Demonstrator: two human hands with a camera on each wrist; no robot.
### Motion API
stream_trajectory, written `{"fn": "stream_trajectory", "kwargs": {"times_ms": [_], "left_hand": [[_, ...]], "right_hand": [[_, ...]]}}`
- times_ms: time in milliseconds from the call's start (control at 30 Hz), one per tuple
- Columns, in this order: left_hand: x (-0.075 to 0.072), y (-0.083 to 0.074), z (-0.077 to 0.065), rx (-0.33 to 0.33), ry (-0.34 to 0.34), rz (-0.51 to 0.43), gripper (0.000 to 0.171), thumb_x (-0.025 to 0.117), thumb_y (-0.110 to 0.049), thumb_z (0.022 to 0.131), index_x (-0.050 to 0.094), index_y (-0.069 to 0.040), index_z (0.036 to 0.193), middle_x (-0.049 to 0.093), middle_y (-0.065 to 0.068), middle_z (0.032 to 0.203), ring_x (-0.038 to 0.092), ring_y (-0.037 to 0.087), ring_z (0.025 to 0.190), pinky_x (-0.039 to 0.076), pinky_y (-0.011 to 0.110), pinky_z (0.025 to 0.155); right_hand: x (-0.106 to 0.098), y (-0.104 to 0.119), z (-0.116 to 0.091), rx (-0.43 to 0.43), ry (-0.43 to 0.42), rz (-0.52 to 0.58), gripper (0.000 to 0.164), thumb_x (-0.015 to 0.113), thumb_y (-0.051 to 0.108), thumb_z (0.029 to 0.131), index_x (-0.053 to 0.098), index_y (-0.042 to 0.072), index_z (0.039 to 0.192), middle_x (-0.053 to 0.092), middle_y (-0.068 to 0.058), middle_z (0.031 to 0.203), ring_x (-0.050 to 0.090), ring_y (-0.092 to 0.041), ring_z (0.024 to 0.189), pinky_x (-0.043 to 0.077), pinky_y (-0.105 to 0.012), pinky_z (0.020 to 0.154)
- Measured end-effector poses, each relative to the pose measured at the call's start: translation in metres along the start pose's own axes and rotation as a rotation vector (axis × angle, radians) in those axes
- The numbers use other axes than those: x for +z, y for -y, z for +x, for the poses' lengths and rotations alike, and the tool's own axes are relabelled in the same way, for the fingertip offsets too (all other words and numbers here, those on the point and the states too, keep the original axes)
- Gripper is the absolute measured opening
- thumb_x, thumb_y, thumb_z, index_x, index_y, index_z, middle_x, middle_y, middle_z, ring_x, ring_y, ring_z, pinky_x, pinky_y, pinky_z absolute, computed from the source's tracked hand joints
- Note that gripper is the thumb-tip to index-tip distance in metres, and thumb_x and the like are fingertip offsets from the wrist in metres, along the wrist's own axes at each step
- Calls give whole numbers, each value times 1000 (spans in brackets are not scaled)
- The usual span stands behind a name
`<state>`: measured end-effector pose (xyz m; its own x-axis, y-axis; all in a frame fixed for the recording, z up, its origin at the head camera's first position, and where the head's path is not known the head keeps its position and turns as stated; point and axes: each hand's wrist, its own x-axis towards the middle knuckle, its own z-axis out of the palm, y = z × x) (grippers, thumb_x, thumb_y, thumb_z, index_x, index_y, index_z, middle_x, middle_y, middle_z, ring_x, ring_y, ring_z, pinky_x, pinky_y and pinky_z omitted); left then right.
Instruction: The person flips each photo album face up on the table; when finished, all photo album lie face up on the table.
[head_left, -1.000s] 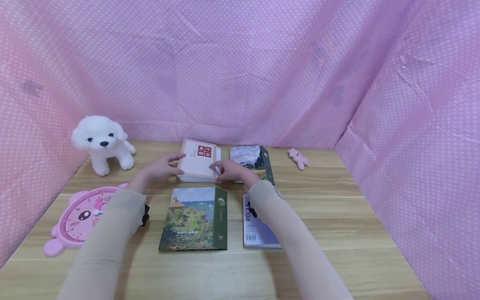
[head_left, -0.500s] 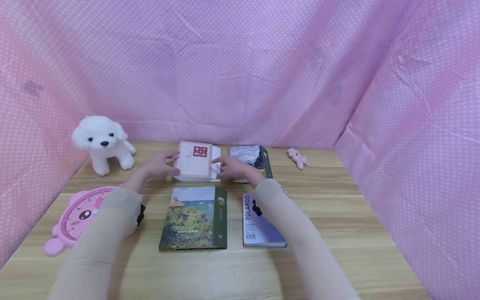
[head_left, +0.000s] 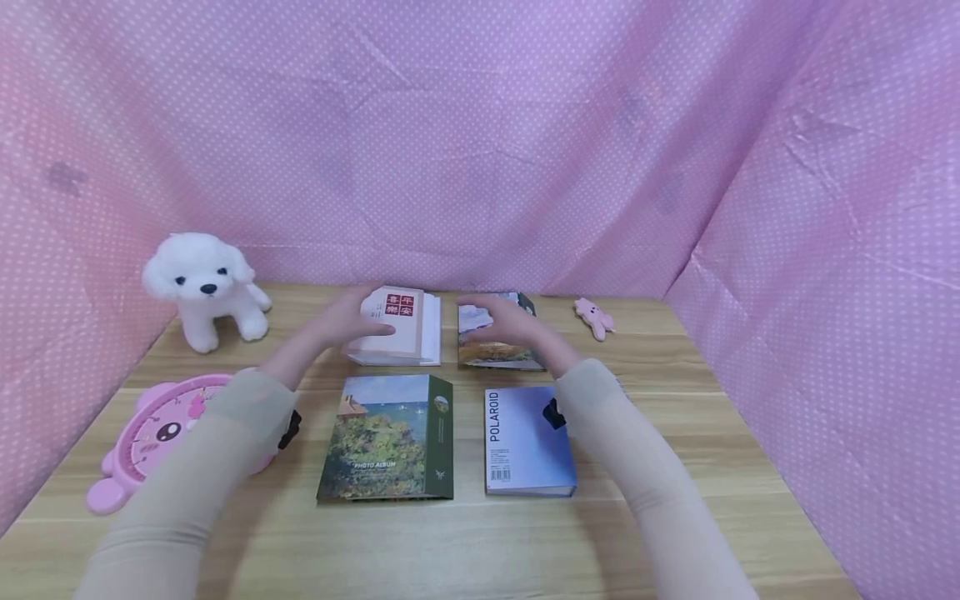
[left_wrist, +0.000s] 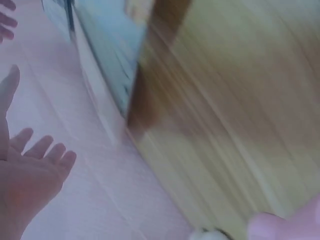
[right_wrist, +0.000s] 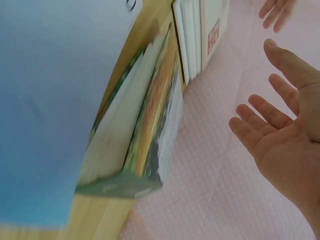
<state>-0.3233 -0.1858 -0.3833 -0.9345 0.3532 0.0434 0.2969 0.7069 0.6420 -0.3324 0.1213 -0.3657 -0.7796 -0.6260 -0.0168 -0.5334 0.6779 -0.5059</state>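
Observation:
A white book with red square characters (head_left: 405, 329) lies at the back of the table, left of a landscape-painting album (head_left: 491, 352). My left hand (head_left: 337, 321) hovers over the book's left part, fingers spread and nothing held. Above the landscape album is my right hand (head_left: 513, 325), overlapping its cover in the head view. The right wrist view shows that hand (right_wrist: 290, 125) with straight, parted fingers, away from the landscape album (right_wrist: 155, 110). Loosely extended fingers of the left hand (left_wrist: 37, 175) also show in the left wrist view.
In front lie a green-spined photo album (head_left: 382, 437) and a blue Polaroid album (head_left: 528, 450). A white plush dog (head_left: 206, 287) stands at back left, behind a pink clock (head_left: 153, 437) partly hidden by my left sleeve. A small pink toy (head_left: 596, 318) lies at back right.
The white book shifted slightly left and toward me. My right hand left its right edge and moved right over the landscape album. My left hand rose and moved right over the white book.

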Motion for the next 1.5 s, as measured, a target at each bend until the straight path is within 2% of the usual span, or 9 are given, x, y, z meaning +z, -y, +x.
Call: {"fn": "stream_trajectory", "kwargs": {"times_ms": [100,300,400,633,733,833,1067,1300,1500], "left_hand": [[8,-12,2,3,-7,6,98,77,-34,78,18,-1,149,20,23,153,19,43,140,18,58,113],[29,-31,10,100,-17,124,97,77,-34,78,20,-3,149,24,20,153,24,39,139,20,52,115],[40,-42,11,101,-2,158,95,77,-34,78,22,-2,149,25,21,152,26,39,138,21,51,115],[64,-60,22,142,5,162,94,79,-34,76,27,-2,147,29,19,151,26,37,139,21,49,116],[73,-62,30,148,9,141,94,79,-32,76,25,-5,148,29,17,152,27,36,139,22,49,115],[81,-63,36,134,43,135,96,79,-33,76,22,-6,150,26,17,153,25,35,140,21,49,115],[98,-64,49,114,149,142,95,77,-33,79,20,-6,150,23,19,154,24,35,141,20,46,116],[106,-64,53,85,210,151,95,78,-29,78,20,-7,150,25,18,153,26,35,140,21,46,116],[109,-63,55,50,240,176,91,77,-26,79,23,-9,150,27,15,153,26,33,140,21,45,116]], "right_hand": [[-7,-8,-10,-1,-27,7,65,69,30,87,40,17,144,39,-4,149,36,-27,136,33,-46,111],[-16,-30,-31,22,-74,14,69,69,25,87,35,16,146,36,-7,150,33,-28,137,30,-47,113],[-19,-40,-42,44,-103,26,72,70,26,86,33,16,147,34,-8,151,31,-28,138,28,-48,113],[-17,-65,-62,52,-155,116,79,73,20,84,28,8,148,25,-12,155,28,-34,139,29,-53,111],[-12,-76,-63,67,-172,95,81,74,22,82,28,10,148,28,-14,153,31,-36,137,31,-53,110],[-7,-87,-62,94,-167,63,84,75,29,81,29,10,148,31,-16,151,35,-37,134,35,-54,107],[4,-100,-61,138,-85,74,91,75,34,81,22,10,150,26,-16,153,33,-39,135,34,-53,108],[10,-109,-61,170,-37,121,97,78,32,78,18,11,151,21,-17,155,30,-40,136,30,-52,110],[12,-116,-61,207,1,127,103,81,33,74,17,10,151,28,-21,150,35,-38,134,28,-50,112]]}}
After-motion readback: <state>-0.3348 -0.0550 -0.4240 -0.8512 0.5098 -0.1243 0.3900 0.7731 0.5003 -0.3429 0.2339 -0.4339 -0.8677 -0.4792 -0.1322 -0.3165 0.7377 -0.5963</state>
